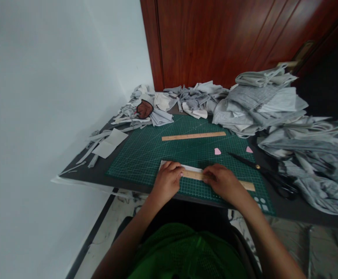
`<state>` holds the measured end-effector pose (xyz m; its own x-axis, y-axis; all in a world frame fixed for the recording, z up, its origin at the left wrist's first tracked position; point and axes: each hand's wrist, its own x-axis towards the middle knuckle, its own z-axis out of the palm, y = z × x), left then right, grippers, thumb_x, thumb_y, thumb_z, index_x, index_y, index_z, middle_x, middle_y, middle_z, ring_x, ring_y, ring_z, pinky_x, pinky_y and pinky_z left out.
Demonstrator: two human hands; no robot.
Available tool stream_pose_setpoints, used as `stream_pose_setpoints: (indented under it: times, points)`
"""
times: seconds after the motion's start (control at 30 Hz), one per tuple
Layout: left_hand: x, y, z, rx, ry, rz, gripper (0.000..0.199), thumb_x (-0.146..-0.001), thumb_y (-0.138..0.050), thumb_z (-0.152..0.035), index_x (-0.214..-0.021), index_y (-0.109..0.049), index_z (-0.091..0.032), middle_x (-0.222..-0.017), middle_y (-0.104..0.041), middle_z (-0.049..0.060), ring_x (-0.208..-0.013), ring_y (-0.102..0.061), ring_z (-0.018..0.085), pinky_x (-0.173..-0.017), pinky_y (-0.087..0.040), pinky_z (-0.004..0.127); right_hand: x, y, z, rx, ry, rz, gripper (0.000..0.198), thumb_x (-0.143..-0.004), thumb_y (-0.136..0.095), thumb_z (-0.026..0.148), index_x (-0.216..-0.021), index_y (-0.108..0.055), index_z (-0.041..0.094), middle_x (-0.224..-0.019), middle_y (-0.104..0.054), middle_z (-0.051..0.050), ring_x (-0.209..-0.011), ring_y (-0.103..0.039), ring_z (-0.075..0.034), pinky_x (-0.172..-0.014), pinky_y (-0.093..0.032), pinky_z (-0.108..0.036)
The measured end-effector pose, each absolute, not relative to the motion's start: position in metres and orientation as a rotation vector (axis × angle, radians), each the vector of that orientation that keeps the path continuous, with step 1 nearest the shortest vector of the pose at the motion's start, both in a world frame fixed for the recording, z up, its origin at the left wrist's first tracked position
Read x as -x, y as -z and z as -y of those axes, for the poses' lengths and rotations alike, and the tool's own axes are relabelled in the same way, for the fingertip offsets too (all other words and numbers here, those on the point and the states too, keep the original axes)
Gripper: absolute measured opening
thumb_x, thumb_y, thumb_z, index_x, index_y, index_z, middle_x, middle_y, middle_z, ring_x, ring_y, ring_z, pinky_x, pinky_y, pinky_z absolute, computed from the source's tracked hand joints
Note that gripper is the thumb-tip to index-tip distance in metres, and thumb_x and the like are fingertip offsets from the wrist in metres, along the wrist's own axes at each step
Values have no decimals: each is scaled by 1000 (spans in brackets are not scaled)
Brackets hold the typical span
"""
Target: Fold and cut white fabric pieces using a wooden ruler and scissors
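Note:
On the green cutting mat (134, 155), a wooden ruler (193, 175) lies along the near side with a narrow white fabric strip (196, 169) at its far edge. My left hand (169, 179) is closed at the ruler's left end, its fingers curled over the strip and the thumb by the ruler. Further right, my right hand (220, 179) is closed over the ruler, and its fingertips pinch at the strip and ruler. Past my right wrist the ruler's other end shows. The fingers hide part of both ruler and strip.
A second wooden ruler (193, 136) lies farther back. Black scissors (269, 176) and two pink pieces (217, 151) are at the right. Grey fabric piles (262, 100) line the back and right. Fabric scraps (110, 142) lie left, beside a white wall (40, 97).

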<state>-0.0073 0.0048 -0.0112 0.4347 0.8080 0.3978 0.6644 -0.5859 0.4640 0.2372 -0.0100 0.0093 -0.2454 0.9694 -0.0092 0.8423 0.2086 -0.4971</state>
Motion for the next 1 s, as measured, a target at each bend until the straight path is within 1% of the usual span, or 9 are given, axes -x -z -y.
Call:
stream_pose_setpoints:
  times: [0.17, 0.3, 0.4, 0.53, 0.83, 0.9, 1.0]
  points:
    - [6, 8, -1, -2489, -854, -1291, 33, -94, -52, -4, -110, -73, -24, -110, -68, 4, -110, -56, 23, -98, -50, 41, -233, -11, 13, 1757, -504, 2209, 14, -89, -65, 17, -99, -73, 22, -96, -68, -8, -95, -65, -26, -86, -46, -36]
    - [5, 5, 2, -2584, -785, -1354, 31, -93, -53, -5, -111, -73, -21, -109, -68, 7, -113, -55, 26, -98, -50, 43, -234, -10, 13, 1754, -492, 2230, 14, -91, -64, 19, -101, -74, 22, -97, -68, -9, -96, -64, -26, -86, -46, -36]
    - [4, 6, 2, -2611, -737, -1377, 29, -93, -55, -6, -111, -73, -21, -107, -70, 7, -108, -56, 27, -95, -50, 45, -239, -8, 12, 1693, -544, 2226, 17, -92, -65, 18, -104, -76, 21, -97, -69, -9, -95, -65, -26, -87, -47, -36]
    - [5, 8, 0, -2597, -736, -1386, 29, -94, -55, -7, -112, -73, -21, -110, -71, 6, -106, -58, 26, -92, -49, 45, -245, -7, 9, 1570, -653, 2204, 24, -95, -59, 14, -109, -78, 19, -100, -71, -10, -96, -66, -24, -92, -49, -35]
    - [3, 4, 4, -2605, -672, -1438, 26, -93, -56, -6, -110, -71, -21, -107, -69, 5, -106, -58, 26, -93, -49, 45, -248, -5, 6, 1571, -699, 2152, 26, -91, -62, 12, -108, -80, 19, -101, -74, -10, -96, -69, -25, -91, -51, -37]
    - [0, 3, 7, -2625, -650, -1456, 31, -92, -54, -3, -113, -69, -20, -109, -67, 7, -111, -57, 27, -96, -49, 45, -250, -5, 6, 1564, -718, 2136, 25, -90, -63, 13, -107, -80, 19, -101, -75, -10, -94, -70, -24, -90, -52, -36]
    - [-7, 3, 14, -2646, -610, -1408, 42, -87, -51, 3, -121, -65, -17, -122, -63, 10, -123, -52, 28, -105, -48, 45, -251, -3, 5, 1559, -711, 2123, 26, -89, -63, 14, -106, -81, 21, -100, -76, -9, -93, -70, -24, -90, -53, -36]
